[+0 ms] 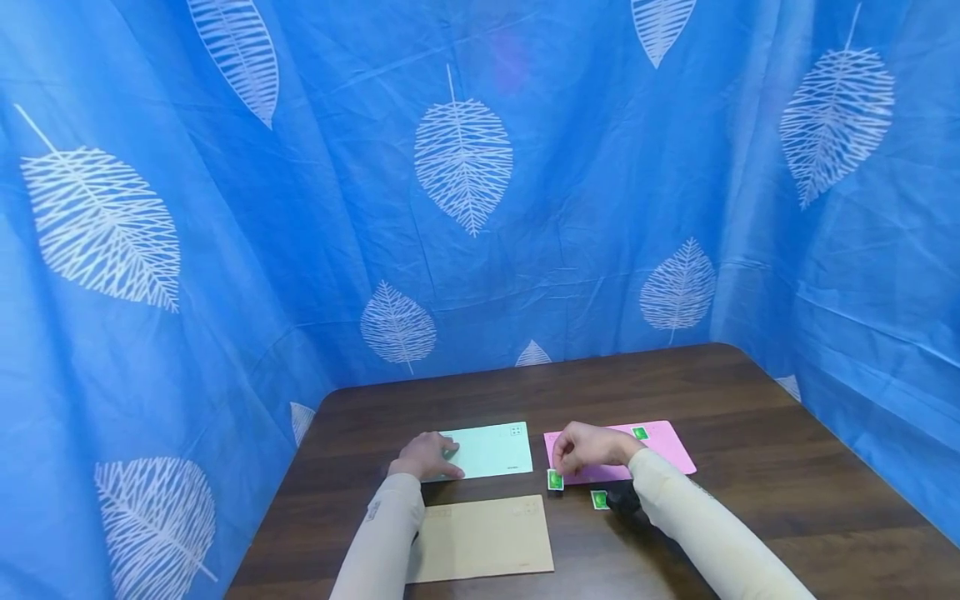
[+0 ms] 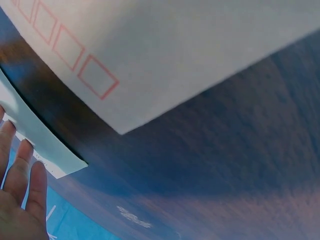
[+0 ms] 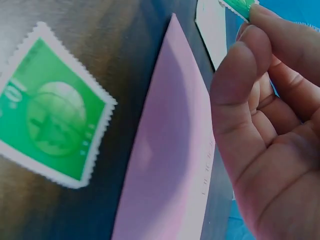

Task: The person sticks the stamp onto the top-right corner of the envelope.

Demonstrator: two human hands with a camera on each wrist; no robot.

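Between thumb and finger, my right hand (image 1: 592, 444) pinches a green postage stamp (image 1: 555, 480) with a white perforated edge. It hovers at the left end of a pink envelope (image 1: 667, 450), which bears another green stamp (image 1: 640, 433) near its upper right corner. A loose green stamp (image 3: 55, 107) lies on the table close to my right wrist. At the left end of a mint-green envelope (image 1: 491, 450), my left hand (image 1: 423, 457) rests with fingers extended. In the left wrist view, the fingers (image 2: 36, 187) touch that envelope's edge.
A tan envelope (image 1: 487, 537) lies nearest me on the dark wood table (image 1: 615, 379), partly behind the left sleeve. A small black object (image 1: 624, 498) sits under the right wrist. Blue curtains (image 1: 555, 208) with white leaf prints surround the table's back and sides.
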